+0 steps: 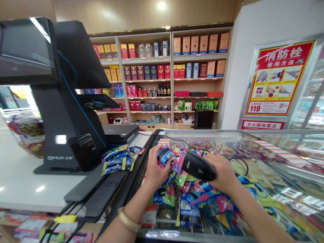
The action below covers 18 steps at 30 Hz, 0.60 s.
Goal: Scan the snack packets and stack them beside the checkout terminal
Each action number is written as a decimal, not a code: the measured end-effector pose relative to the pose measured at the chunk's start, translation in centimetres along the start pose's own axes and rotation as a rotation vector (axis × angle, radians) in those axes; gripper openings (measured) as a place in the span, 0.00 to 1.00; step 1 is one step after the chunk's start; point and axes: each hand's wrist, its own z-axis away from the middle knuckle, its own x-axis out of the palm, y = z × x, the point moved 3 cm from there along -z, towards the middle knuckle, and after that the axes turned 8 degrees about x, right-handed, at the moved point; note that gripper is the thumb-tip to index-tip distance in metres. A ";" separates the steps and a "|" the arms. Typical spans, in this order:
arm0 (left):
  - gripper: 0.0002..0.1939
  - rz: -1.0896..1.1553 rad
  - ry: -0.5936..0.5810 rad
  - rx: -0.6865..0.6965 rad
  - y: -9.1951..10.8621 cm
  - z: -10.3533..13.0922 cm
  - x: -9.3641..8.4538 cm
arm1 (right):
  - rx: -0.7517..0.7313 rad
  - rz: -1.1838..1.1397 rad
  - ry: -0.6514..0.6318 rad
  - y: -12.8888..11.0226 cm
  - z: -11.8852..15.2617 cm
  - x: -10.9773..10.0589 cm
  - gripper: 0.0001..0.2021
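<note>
My left hand holds a small blue packet with a white printed label, thumb and fingers around it. My right hand is wrapped round a black handheld scanner, whose head points left, toward the packet. Beneath both hands, many blue, pink and green packets lie heaped on a glass-topped case. To the left, a smaller pile of similar packets rests on the counter beside the register. A gold bracelet circles my left wrist.
A black register with screens stands on the white counter at left. Flat black devices with cables lie in front of it. The glass case extends right. Shelves of boxes and bottles line the back wall, near a red poster.
</note>
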 end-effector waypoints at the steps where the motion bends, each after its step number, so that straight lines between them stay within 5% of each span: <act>1: 0.25 -0.004 0.002 -0.005 0.0 0.0 -0.1 | 0.012 0.007 -0.013 0.0 0.0 0.0 0.06; 11: 0.23 0.062 -0.013 0.031 0.5 0.1 0.0 | 0.042 0.024 -0.021 0.2 -0.1 0.0 0.08; 18: 0.27 0.333 -0.362 0.066 2.0 1.1 0.8 | 0.019 0.063 0.104 1.6 0.1 -0.5 0.09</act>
